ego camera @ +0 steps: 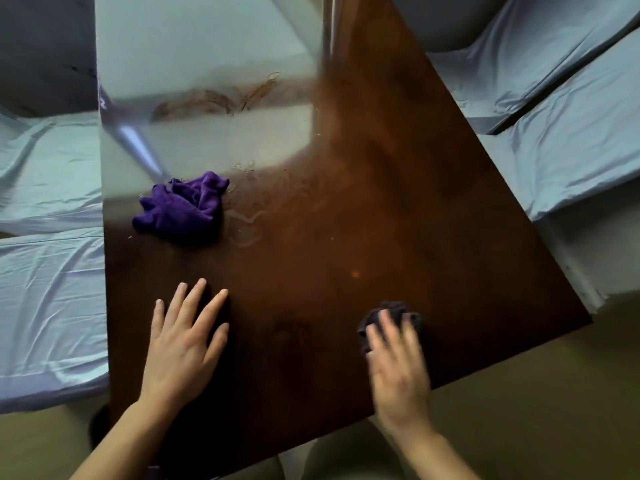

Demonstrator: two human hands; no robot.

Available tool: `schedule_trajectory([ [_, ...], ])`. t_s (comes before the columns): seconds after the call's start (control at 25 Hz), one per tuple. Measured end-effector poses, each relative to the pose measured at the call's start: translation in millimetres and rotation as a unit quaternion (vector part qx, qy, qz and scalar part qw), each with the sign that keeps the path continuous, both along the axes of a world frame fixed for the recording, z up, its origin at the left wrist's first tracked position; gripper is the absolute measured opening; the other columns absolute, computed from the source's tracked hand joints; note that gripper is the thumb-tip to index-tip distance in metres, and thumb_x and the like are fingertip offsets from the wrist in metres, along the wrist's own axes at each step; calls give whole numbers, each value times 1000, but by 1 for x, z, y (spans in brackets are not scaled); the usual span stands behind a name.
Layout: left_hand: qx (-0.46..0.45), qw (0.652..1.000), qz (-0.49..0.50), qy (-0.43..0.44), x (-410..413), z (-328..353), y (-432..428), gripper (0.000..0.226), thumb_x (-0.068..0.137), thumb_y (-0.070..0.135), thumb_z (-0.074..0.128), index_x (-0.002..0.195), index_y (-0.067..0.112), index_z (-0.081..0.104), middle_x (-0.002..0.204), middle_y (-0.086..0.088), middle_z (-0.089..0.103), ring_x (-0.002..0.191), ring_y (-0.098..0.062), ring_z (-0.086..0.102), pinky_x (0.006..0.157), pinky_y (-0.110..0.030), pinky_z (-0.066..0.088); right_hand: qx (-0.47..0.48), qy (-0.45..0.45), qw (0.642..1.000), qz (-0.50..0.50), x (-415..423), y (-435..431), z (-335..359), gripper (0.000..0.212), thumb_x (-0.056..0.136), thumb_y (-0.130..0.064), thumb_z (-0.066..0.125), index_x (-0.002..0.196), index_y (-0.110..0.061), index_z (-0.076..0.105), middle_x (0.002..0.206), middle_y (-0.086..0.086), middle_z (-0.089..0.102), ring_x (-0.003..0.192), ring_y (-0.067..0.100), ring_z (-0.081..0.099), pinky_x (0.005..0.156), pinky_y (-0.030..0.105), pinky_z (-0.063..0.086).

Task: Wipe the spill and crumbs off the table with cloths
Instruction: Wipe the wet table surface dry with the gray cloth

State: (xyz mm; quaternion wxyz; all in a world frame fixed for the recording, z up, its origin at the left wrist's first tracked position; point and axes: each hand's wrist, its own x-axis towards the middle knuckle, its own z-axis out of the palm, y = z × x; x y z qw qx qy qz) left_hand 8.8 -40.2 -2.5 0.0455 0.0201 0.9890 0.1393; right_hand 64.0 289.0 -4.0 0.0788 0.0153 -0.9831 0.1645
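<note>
A glossy dark brown table (346, 220) fills the middle of the view. My right hand (398, 365) presses a dark grey cloth (394, 315) onto the table near its front right edge; the hand is blurred. My left hand (183, 344) lies flat on the table, fingers spread, holding nothing. A crumpled purple cloth (183, 209) rests alone further back on the left. Wet streaks (247, 225) shine just right of the purple cloth. A brown smear (221, 98) and small crumbs (246, 166) lie further back.
Seats draped in pale blue sheets stand along the left side (45, 271) and the right side (554, 98) of the table. The tan floor (536, 393) shows at the front right, past the table's edge.
</note>
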Motion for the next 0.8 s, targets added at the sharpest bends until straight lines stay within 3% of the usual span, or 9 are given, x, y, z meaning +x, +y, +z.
schedule_trajectory([
  [0.12,25,1000,4,9,18,6,-11,56,91,50,32,144,31,42,157,-5,33,148,-24,18,119,-54,12,-12,11,980,199,26,-109,-17,41,90,-33,56,128,-20,64,151,4,47,144,36,33,109,48,40],
  [0.24,53,997,47,24,34,14,-32,56,90,47,34,140,26,49,154,-7,38,146,-28,25,116,-57,18,-2,24,901,433,13,-170,-16,31,97,-30,50,124,-24,65,147,1,52,147,33,30,114,51,34],
  [0.28,61,996,60,28,38,16,-41,56,90,46,35,139,25,50,154,-8,38,146,-29,25,115,-57,20,17,30,893,449,-11,-171,-12,32,97,-28,49,125,-24,64,147,2,52,146,33,31,114,53,33],
  [0.32,69,995,69,30,42,19,-49,55,90,46,35,139,24,50,154,-8,38,146,-30,25,115,-56,21,39,44,910,410,-39,-161,-8,34,96,-26,51,127,-22,64,148,3,51,144,34,35,114,54,34],
  [0.44,90,991,85,40,53,23,-61,54,91,44,36,139,23,50,153,-9,38,145,-30,26,114,-58,24,67,10,984,167,-123,-96,10,40,94,-20,59,133,-13,61,151,8,46,143,40,35,109,56,38],
  [0.56,113,987,104,48,63,23,-65,54,91,44,37,139,22,50,153,-9,38,145,-30,26,113,-58,26,43,-22,997,56,-129,-85,13,43,99,-20,51,140,-8,53,156,10,37,147,41,24,117,52,28],
  [0.6,122,985,110,49,64,22,-65,54,91,44,37,139,21,50,153,-9,38,145,-30,26,113,-57,26,53,-15,996,68,-109,-108,10,43,100,-21,48,141,-9,52,157,10,35,148,41,21,119,50,25],
  [0.68,134,984,109,49,62,21,-59,55,91,43,38,139,20,51,152,-10,39,145,-30,26,114,-56,27,32,7,982,184,-45,-165,-5,43,97,-23,45,139,-14,55,156,8,37,148,40,20,117,49,30],
  [0.8,151,982,102,42,58,19,-53,56,91,43,37,139,18,51,153,-10,39,145,-29,27,115,-53,27,2,12,909,416,27,-207,-15,36,101,-21,43,133,-22,58,154,2,43,149,34,24,115,51,33],
])
